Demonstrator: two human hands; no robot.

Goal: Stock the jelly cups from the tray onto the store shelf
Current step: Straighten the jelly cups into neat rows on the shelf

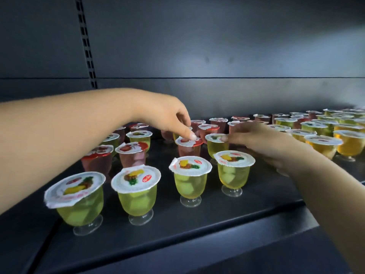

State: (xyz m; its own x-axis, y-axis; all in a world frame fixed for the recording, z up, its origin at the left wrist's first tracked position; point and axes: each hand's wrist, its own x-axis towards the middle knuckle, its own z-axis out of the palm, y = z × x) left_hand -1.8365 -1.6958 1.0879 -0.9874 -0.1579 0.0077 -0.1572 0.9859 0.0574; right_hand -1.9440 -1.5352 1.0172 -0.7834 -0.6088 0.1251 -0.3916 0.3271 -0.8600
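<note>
Shelf [197,230], front row: four yellow-green jelly cups [190,180] upright | mid: left hand [167,115] fingertips pinching lid of red cup [189,144]; right hand [256,139] curled round green cup [216,144] | rear, right: further red, green, orange cups.

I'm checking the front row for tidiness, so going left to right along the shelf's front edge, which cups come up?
Four green jelly cups: far-left cup → second cup → third cup → fourth cup, all upright on the shelf.
</note>
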